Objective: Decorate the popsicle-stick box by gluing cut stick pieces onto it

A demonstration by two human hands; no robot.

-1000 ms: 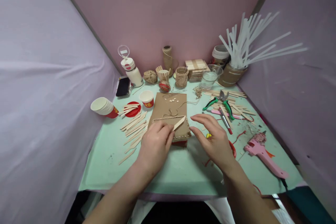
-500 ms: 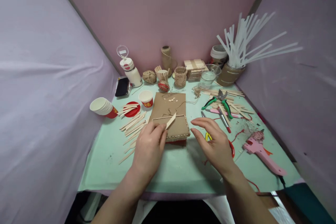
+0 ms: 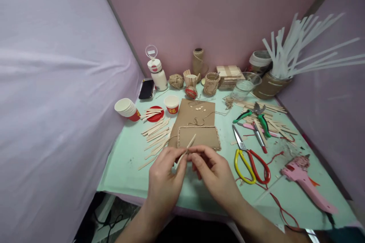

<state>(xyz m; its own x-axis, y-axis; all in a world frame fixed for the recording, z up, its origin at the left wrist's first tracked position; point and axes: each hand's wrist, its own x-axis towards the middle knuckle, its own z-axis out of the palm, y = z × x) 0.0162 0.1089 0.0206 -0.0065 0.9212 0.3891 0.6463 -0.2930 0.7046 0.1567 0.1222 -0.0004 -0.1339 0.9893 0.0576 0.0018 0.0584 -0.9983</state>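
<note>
A pale, flat wooden stick (image 3: 191, 141) slants up from the fingertips of my left hand (image 3: 165, 172), which pinches it. My right hand (image 3: 212, 171) is closed, its thumb and forefinger meeting at the middle of the same stick; a small brown bit shows there, too small to name. Just beyond the fingers lies a cardboard panel with a braided twine border (image 3: 199, 135), its near edge partly covered by my hands. Under it is a larger cardboard sheet (image 3: 207, 112) with wood chips and a loose strand of twine.
Scissors (image 3: 242, 144), pruning shears (image 3: 258, 111), a marker and a pink glue gun (image 3: 302, 176) lie to the right. Loose wooden sticks (image 3: 155, 136), a red lid and paper cups (image 3: 127, 108) are on the left. A bottle, twine, a water cup (image 3: 242, 90) and a jar of white sticks stand behind.
My right hand has come in from the right to meet the stick in my left hand. The stick sits lower and turned more edge-on. The view has shifted left, uncovering the scissors.
</note>
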